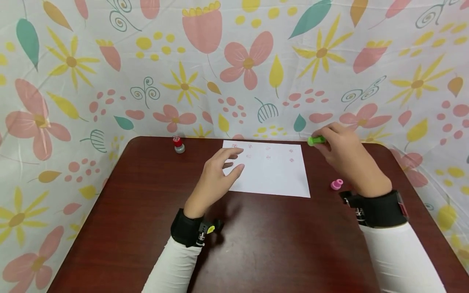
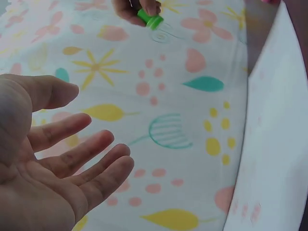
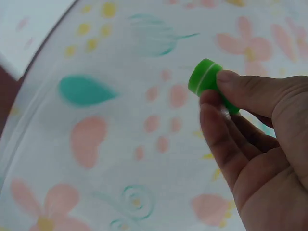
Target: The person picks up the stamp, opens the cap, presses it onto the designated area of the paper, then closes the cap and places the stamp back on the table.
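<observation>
Fingers (image 3: 216,127) of the right hand (image 1: 344,156) pinch a small green stamp (image 1: 316,140), thumb on one side and fingertips on the other, closed down to its width. The stamp is in the air near the far edge of the tabletop (image 1: 256,244), just beyond the right side of a white sheet of paper (image 1: 271,177). Its broad round end, ringed by a pale line, points away from the palm.

The left hand (image 1: 216,175) is over the left part of the sheet, thumb well apart from its loosely spread fingers, with nothing in its grasp. Small reddish marks (image 1: 291,160) stand in two rows across the sheet's far half; they look like flowers, though they are too faint to be sure.

A pink stamp (image 1: 336,184) sits right of the sheet, near the right wrist. A red-topped stamp (image 1: 178,144) is to the left, by the tabletop's far edge.
</observation>
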`<state>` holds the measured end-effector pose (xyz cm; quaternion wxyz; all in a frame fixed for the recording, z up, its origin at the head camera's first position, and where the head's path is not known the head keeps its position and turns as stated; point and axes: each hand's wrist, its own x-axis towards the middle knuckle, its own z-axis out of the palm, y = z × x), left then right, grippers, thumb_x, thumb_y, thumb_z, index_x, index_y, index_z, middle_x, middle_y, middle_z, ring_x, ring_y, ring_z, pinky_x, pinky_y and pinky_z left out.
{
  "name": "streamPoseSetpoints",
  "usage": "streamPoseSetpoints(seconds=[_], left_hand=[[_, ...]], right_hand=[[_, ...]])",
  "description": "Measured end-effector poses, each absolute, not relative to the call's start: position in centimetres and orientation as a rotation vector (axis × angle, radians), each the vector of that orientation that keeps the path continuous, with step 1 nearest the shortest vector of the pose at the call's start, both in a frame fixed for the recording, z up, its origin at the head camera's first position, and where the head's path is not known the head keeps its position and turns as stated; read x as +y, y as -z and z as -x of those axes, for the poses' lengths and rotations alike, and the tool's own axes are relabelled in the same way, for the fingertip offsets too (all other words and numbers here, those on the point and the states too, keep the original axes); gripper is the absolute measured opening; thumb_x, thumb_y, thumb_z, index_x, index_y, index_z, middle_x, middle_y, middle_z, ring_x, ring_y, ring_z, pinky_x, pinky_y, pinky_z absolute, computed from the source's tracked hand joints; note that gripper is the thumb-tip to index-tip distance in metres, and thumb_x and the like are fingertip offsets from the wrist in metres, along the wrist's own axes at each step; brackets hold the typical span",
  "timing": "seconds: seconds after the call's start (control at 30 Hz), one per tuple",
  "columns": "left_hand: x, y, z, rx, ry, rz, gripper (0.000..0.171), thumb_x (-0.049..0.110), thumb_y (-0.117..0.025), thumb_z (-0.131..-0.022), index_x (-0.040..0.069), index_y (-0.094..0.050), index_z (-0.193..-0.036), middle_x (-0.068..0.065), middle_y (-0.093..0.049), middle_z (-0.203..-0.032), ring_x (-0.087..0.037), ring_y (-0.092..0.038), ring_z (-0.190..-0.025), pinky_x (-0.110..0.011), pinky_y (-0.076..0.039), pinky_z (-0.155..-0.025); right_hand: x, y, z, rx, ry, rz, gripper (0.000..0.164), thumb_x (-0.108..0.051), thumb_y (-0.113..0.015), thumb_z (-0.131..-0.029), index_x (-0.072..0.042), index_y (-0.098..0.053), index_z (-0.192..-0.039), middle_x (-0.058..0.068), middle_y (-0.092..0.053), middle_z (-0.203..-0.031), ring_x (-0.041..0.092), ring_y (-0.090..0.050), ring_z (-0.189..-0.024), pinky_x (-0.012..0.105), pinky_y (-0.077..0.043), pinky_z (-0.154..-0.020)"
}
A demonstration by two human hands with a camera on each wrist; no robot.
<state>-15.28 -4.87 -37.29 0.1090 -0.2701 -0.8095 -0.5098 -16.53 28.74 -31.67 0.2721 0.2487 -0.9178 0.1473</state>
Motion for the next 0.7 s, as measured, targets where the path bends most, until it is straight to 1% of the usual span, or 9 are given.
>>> streamPoseSetpoints(seconds=[0.13, 0.27, 0.3, 0.4, 0.5, 0.63, 0.7], left_hand=[[-3.9, 36.6, 15.1, -2.327, 1.671, 0.783, 0.034, 0.011, -0.069, -0.098, 0.01, -0.066, -0.133, -0.004, -0.065, -0.131, -0.019, -0.064, -0.118, -0.042, -0.06, -0.097], [-2.8, 36.4, 14.9, -2.277, 1.812, 0.787, 0.035, 0.011, -0.069, -0.099, 0.011, -0.066, -0.133, -0.003, -0.066, -0.132, -0.021, -0.065, -0.118, -0.038, -0.061, -0.094], [-2.6, 36.3, 14.8, -2.265, 1.848, 0.785, 0.035, 0.011, -0.069, -0.099, 0.011, -0.066, -0.133, -0.002, -0.066, -0.132, -0.021, -0.066, -0.118, -0.037, -0.061, -0.094], [-1.9, 36.2, 14.5, -2.21, 1.974, 0.788, 0.035, 0.01, -0.069, -0.099, 0.011, -0.066, -0.133, -0.003, -0.067, -0.132, -0.023, -0.067, -0.118, -0.034, -0.061, -0.093], [-1.4, 36.1, 14.5, -2.137, 2.096, 0.795, 0.035, 0.008, -0.069, -0.098, 0.009, -0.066, -0.133, -0.007, -0.067, -0.132, -0.026, -0.068, -0.116, -0.034, -0.061, -0.093], [-1.0, 36.2, 14.4, -2.024, 2.242, 0.83, 0.036, 0.002, -0.069, -0.097, 0.001, -0.065, -0.132, -0.017, -0.066, -0.132, -0.031, -0.069, -0.115, -0.036, -0.062, -0.093], [-0.9, 36.3, 14.4, -1.977, 2.303, 0.861, 0.037, 0.0, -0.069, -0.096, -0.003, -0.064, -0.132, -0.021, -0.065, -0.132, -0.032, -0.068, -0.115, -0.037, -0.062, -0.093]], right_hand=[[26.3, 31.5, 15.0, -2.377, -0.456, -0.683, 0.027, 0.008, -0.085, -0.078, 0.001, -0.071, -0.1, 0.014, -0.066, -0.094, 0.024, -0.062, -0.077, 0.024, -0.047, -0.068], [24.1, 31.7, 13.4, -2.345, -0.568, -0.695, 0.028, 0.006, -0.085, -0.079, -0.001, -0.072, -0.103, 0.01, -0.067, -0.099, 0.019, -0.064, -0.08, 0.009, -0.043, -0.072], [23.6, 31.8, 13.1, -2.34, -0.595, -0.704, 0.029, 0.006, -0.085, -0.08, -0.001, -0.072, -0.105, 0.009, -0.068, -0.1, 0.018, -0.064, -0.08, 0.007, -0.043, -0.073], [22.4, 31.9, 12.2, -2.317, -0.681, -0.733, 0.032, 0.005, -0.086, -0.078, -0.002, -0.072, -0.106, 0.008, -0.068, -0.102, 0.016, -0.063, -0.08, 0.006, -0.043, -0.072], [21.3, 32.0, 11.6, -2.296, -0.742, -0.751, 0.035, 0.005, -0.087, -0.077, -0.003, -0.072, -0.107, 0.007, -0.069, -0.103, 0.015, -0.063, -0.081, 0.005, -0.043, -0.075], [20.3, 32.2, 11.1, -2.275, -0.825, -0.773, 0.035, 0.006, -0.086, -0.077, -0.003, -0.072, -0.107, 0.006, -0.069, -0.103, 0.014, -0.065, -0.085, 0.002, -0.046, -0.085], [19.9, 32.4, 11.0, -2.268, -0.857, -0.785, 0.035, 0.007, -0.086, -0.077, -0.003, -0.071, -0.107, 0.006, -0.069, -0.103, 0.013, -0.065, -0.087, 0.003, -0.048, -0.086]])
